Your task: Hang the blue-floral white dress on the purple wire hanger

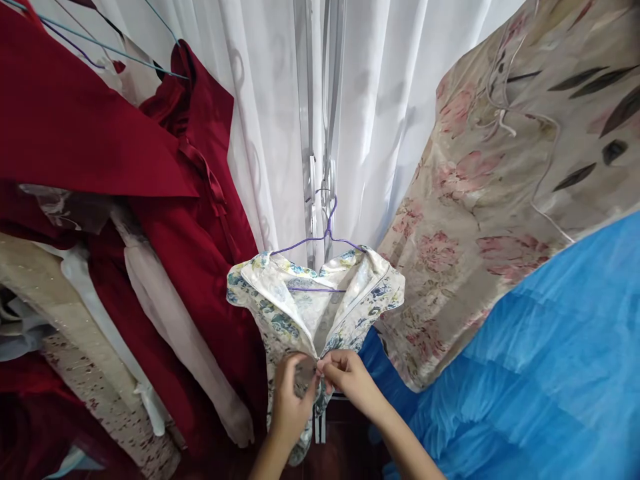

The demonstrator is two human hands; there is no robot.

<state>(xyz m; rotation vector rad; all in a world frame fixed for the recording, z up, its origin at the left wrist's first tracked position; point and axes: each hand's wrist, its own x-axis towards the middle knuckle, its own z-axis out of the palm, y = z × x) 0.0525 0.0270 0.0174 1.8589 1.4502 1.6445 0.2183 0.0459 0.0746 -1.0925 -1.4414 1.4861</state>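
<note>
A white dress (pixel 283 327) with blue and yellow flowers hangs on a purple wire hanger (pixel 329 233). Its collar is folded back and the front falls open in a V, showing the pale lining. At the bottom of that V, my left hand (pixel 291 395) pinches the front edge between thumb and fingers. My right hand (pixel 347 377) is closed beside it, fingertips pressed on the same spot and almost meeting the left ones. Whether a zip pull or other fastener lies between the fingertips is too small to make out. The hands hide part of the dress's lower front.
Dark red garments (pixel 170 180) crowd the left, above a beaded beige one (pixel 100 380). At right hang a beige dress with pink flowers (pixel 450 220) and blue ruffled tulle (pixel 540 360). White curtains (pixel 390 100) cover the back, around a metal rack post (pixel 320 120).
</note>
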